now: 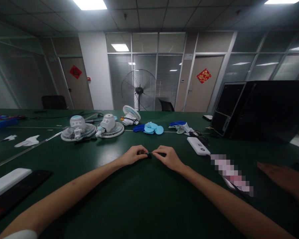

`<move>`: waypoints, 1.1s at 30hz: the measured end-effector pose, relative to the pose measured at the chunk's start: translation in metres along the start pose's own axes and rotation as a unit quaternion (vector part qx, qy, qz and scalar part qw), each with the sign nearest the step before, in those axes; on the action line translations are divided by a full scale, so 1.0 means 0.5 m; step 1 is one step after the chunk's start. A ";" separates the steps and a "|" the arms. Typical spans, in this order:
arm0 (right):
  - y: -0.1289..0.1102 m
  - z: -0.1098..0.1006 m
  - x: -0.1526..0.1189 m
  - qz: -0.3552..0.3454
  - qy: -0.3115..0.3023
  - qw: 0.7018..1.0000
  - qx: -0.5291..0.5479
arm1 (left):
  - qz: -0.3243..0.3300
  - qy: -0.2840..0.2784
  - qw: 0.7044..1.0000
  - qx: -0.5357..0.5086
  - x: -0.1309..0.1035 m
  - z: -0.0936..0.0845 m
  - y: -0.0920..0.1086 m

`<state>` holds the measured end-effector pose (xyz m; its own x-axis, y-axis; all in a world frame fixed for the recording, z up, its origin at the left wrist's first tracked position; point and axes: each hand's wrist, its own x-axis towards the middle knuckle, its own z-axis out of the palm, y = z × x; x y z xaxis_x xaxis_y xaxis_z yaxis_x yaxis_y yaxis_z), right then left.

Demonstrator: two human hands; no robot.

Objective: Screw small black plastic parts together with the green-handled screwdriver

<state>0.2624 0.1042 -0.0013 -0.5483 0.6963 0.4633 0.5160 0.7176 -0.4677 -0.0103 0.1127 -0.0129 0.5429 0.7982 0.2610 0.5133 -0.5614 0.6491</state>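
Note:
My left hand (134, 155) rests over the green table (139, 202) with thumb and fingers pinched on a small dark piece (149, 155), too small to name. Facing it, my right hand (168, 157) has thumb and forefinger pressed together at a thin, light-coloured tip beside that piece. Whether the tip is joined to the dark piece cannot be made out. Beyond my hands lie light blue fan blades (153, 128) against a blue glove (139, 128).
Small white fans (111, 126) lie at the back left. Right of my hands are a white power bank (198, 146), a blurred-out pink item (230, 172) and another person's hand (276, 174). A black computer case (261, 111) stands back right; a white box (8, 181) lies front left.

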 end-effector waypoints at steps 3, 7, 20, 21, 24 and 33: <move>0.004 0.000 0.003 0.008 0.027 1.000 0.010 | 0.000 -0.002 1.000 0.001 0.001 0.001 0.000; 0.011 -0.001 0.000 0.015 0.031 0.999 -0.001 | -0.005 -0.005 1.000 0.008 0.000 -0.001 0.000; 0.005 0.010 0.001 -0.041 0.049 0.998 -0.002 | 0.013 -0.002 1.000 0.007 0.000 0.005 0.000; 0.007 0.010 0.001 -0.035 0.062 0.997 -0.002 | 0.014 -0.002 1.000 0.008 -0.001 0.004 0.001; 0.010 0.009 0.000 -0.026 0.081 0.996 -0.008 | 0.011 -0.007 1.000 0.011 -0.004 0.000 0.004; 0.011 0.009 -0.006 -0.024 0.064 0.997 -0.026 | 0.035 0.005 0.998 0.054 0.002 -0.021 -0.033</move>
<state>0.2639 0.1057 -0.0088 -0.4866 0.6549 0.5782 0.5256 0.7481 -0.4050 -0.0254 0.1251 -0.0160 0.5741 0.7578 0.3101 0.5426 -0.6358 0.5490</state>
